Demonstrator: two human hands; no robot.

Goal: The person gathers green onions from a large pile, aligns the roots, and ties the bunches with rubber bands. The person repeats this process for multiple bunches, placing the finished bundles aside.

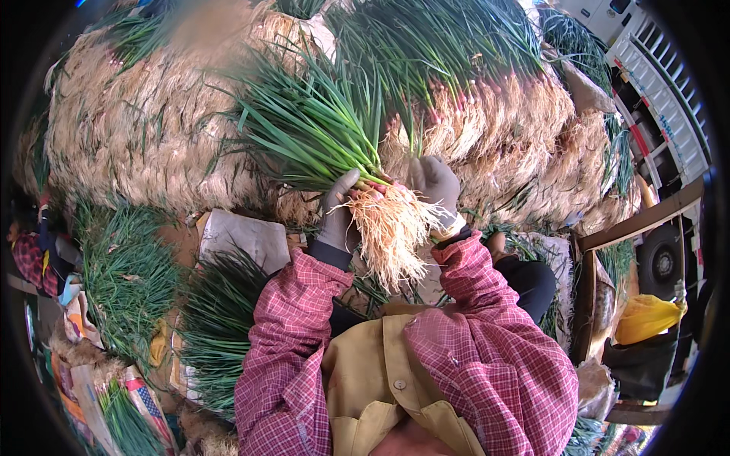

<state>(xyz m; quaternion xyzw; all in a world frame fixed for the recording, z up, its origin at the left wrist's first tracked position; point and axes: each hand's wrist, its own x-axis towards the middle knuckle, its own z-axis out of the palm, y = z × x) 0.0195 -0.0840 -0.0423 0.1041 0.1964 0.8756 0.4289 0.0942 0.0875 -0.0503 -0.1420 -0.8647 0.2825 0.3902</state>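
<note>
A bunch of spring onions [325, 137] with pinkish bulbs and long pale roots [393, 239] is gripped by my gloved left hand [337, 214]. Its green leaves fan out to the upper left, and the roots hang towards my body. Just right of the bulbs, my gloved right hand [439, 185] pinches a thin green stalk [412, 134]. The roots partly cover the lower part of that hand. Directly beyond both hands rises a stack of spring onions [490, 105], roots facing me and leaves lying away.
More stacked roots [142, 125] extend to the left. Loose leaves [125, 262] and a dark green bundle [219, 325] lie at my left, near a pale sack [245, 239]. A wooden frame [639, 219], yellow bag [650, 319] and truck [661, 85] stand right. Another person [37, 256] is far left.
</note>
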